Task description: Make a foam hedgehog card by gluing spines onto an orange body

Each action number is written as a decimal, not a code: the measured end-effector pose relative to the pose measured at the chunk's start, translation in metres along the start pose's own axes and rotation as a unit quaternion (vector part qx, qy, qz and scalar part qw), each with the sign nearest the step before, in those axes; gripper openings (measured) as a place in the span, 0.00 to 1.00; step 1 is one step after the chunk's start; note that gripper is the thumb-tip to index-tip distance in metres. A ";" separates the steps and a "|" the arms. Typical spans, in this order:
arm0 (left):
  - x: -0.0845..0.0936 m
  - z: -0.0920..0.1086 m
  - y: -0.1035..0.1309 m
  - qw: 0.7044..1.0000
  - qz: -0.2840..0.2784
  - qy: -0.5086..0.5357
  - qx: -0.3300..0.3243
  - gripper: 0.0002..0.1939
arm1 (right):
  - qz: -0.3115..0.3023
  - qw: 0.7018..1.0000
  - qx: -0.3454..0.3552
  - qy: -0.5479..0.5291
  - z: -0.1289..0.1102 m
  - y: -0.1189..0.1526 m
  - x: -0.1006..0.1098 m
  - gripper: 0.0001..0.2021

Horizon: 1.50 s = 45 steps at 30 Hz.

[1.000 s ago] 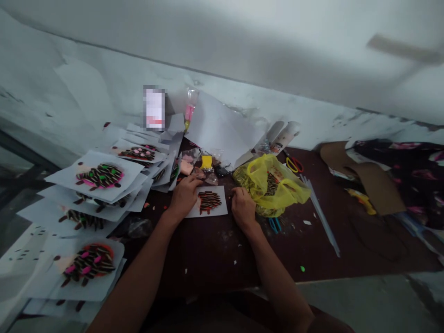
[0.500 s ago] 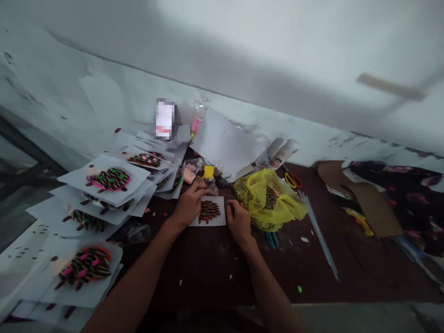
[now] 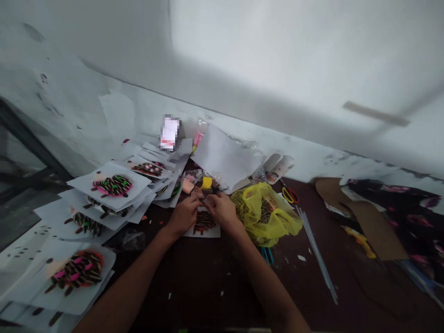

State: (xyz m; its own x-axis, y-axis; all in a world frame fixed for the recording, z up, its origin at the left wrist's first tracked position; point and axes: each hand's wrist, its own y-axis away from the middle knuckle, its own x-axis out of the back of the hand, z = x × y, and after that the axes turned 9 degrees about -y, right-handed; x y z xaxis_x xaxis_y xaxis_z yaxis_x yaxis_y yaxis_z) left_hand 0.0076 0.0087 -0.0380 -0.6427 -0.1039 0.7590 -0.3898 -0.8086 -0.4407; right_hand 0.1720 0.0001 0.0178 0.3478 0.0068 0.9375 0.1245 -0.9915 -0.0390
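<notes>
A small white card (image 3: pixel 215 231) with dark brown sticks set on an orange-red shape, like a hedgehog's spines, lies on the dark table. My left hand (image 3: pixel 183 216) is over its left edge and my right hand (image 3: pixel 224 212) over its upper right part. Above the card the two hands meet, fingers closed on a small clear plastic bag (image 3: pixel 206 200), whose contents are too blurred to tell. Just beyond are a peach clay lump (image 3: pixel 188 186) and a yellow clay block (image 3: pixel 206 183). Beside my right hand sits a yellow net bag (image 3: pixel 255 208) of short sticks.
Stacked hedgehog cards (image 3: pixel 113 185) fill the left side, with a phone (image 3: pixel 169 133) propped behind. White paper (image 3: pixel 227 159) leans at the back wall. Rightward lie red-and-yellow-handled scissors (image 3: pixel 290 194), clear glue sticks (image 3: pixel 317 254), a yellow tool (image 3: pixel 360 240) and brown cardboard (image 3: pixel 378 226).
My right hand has come from the card's right side up and left to meet my left hand at the small bag. The view has tilted slightly upward.
</notes>
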 end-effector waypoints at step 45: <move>-0.002 -0.012 -0.012 0.987 0.080 0.055 0.125 0.18 | 0.201 0.920 -0.034 -0.335 0.016 -0.081 0.019 0.08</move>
State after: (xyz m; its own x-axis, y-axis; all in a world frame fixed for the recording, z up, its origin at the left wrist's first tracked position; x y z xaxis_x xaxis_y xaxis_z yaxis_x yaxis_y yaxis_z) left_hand 0.0054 0.0252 -0.0399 -0.7557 -0.1897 0.6269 -0.1107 -0.9064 -0.4077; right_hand 0.1835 0.0822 0.0327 0.8503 -0.3067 0.4277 -0.1908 -0.9370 -0.2926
